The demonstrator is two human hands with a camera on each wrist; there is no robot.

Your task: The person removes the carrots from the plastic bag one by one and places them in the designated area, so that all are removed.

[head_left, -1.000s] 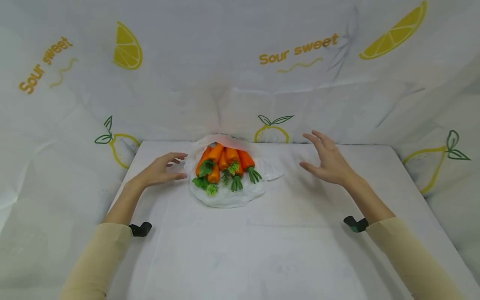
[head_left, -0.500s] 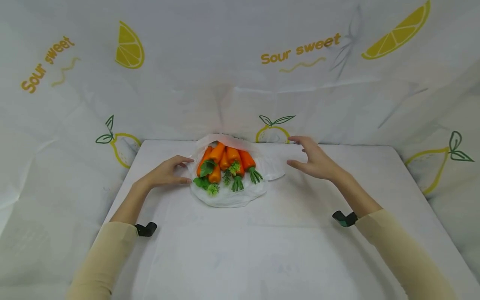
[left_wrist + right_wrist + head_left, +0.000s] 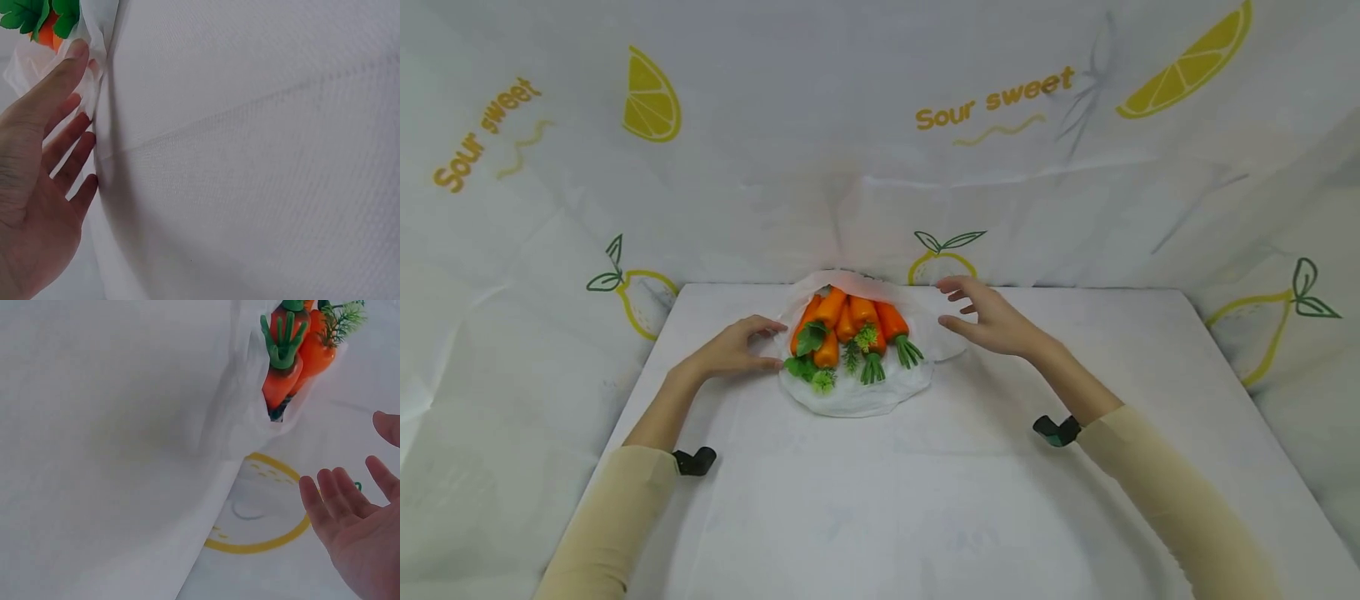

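Observation:
Several orange carrots with green tops lie in a white plastic bag at the back of the table. At the bag's left edge is my left hand, its thumb and fingers spread apart and the tips right at the plastic. The left wrist view shows that hand with fingers nearly straight beside the bag. My right hand hovers right of the bag, holding nothing. In the right wrist view the right hand is apart from the carrots, thumb away from the lightly bent fingers.
A white-covered table spans the lower view. Behind it rises a white sheet printed with lemons and lettering, meeting the table's far edge close behind the bag.
My right hand has moved left toward the bag. My left hand has shifted slightly right, bringing its fingertips to the bag's edge. The bag and carrots lie as before.

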